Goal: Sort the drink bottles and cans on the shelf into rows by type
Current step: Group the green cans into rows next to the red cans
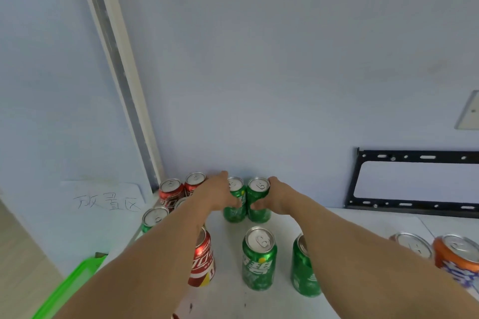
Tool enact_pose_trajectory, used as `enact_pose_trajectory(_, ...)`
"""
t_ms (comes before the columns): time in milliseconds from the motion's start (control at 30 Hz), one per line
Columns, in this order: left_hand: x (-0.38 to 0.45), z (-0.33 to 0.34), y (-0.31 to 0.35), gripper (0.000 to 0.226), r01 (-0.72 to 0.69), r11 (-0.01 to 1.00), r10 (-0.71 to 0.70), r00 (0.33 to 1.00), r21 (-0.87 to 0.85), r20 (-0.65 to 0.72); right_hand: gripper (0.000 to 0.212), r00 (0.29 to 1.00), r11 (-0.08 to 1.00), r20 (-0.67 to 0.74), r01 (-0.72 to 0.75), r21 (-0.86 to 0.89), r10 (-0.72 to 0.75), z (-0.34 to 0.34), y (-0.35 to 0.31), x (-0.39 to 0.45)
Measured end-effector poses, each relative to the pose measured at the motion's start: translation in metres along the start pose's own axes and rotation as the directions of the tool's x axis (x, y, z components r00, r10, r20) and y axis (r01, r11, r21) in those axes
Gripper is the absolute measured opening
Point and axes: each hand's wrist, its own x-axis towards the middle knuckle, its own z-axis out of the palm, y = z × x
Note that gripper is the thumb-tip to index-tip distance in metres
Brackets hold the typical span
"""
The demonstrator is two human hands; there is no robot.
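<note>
Two green cans stand side by side against the back wall of the white shelf (228,300). My left hand (217,193) grips the left green can (235,206). My right hand (272,199) grips the right green can (259,204). Nearer to me stand a green can (259,259) and another green can (304,270), partly behind my right forearm. Two red cans (169,190) stand at the back left, and a red can (203,259) shows under my left forearm. A further green can (153,219) is at the left edge.
An orange can (457,259) and another can (412,243) beside it stand at the right. A black metal bracket (414,181) leans on the wall at the back right. A paper sign with handwriting (108,199) and a green tray (70,290) lie to the left.
</note>
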Motion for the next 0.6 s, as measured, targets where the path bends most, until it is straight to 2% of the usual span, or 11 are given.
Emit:
enact_pose_trajectory(167,0.009,0.009,0.000,0.093,0.016,1.000,-0.015,0.999,-0.017,0.030,0.081,1.000,1.000,0.010,0.005,0.015,-0.005,0.007,0.006,0.012)
enact_pose_trajectory(300,0.010,0.010,0.003,0.077,0.013,0.998,-0.012,1.000,-0.061,0.013,0.073,1.000,0.990,-0.009,0.004,0.143,-0.003,0.006,0.012,0.013)
enact_pose_trajectory(500,0.001,0.006,0.003,0.077,0.023,0.950,-0.028,1.000,-0.310,-0.012,0.062,0.998,0.924,-0.045,0.058,0.377,-0.044,-0.004,0.011,0.004)
enact_pose_trajectory(600,-0.013,-0.008,0.007,0.075,-0.004,0.892,-0.025,0.998,-0.451,-0.058,0.055,0.990,0.862,-0.121,0.122,0.492,-0.071,-0.015,0.002,-0.010)
